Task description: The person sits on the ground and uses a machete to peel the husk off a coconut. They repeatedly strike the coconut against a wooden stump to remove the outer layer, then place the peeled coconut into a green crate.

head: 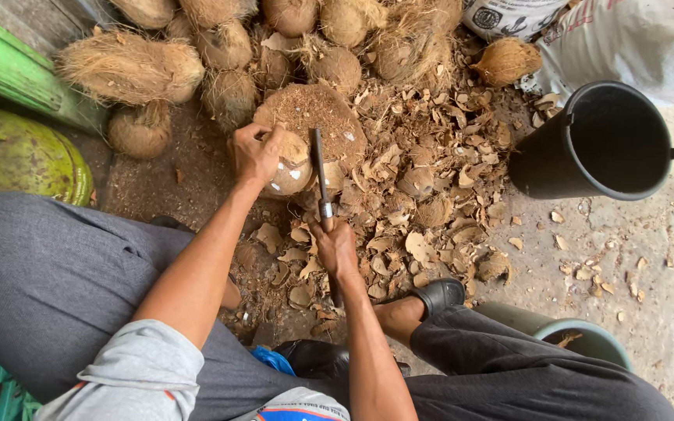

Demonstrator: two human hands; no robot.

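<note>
My left hand [254, 152] grips a partly peeled coconut [291, 166], brown with white patches, and presses it on a round wooden chopping block [317, 117]. My right hand [335, 245] holds the handle of a long dark knife [317, 168]. Its blade points away from me and lies against the right side of the coconut. Brown shell chips [431, 195] cover the ground around the block.
Several husky coconuts [130, 68] are piled at the back. A black bucket [602, 140] stands at the right, a green bucket [583, 337] by my right knee. A white sack [633, 39] lies at top right; a yellow-green drum [21, 156] sits at left.
</note>
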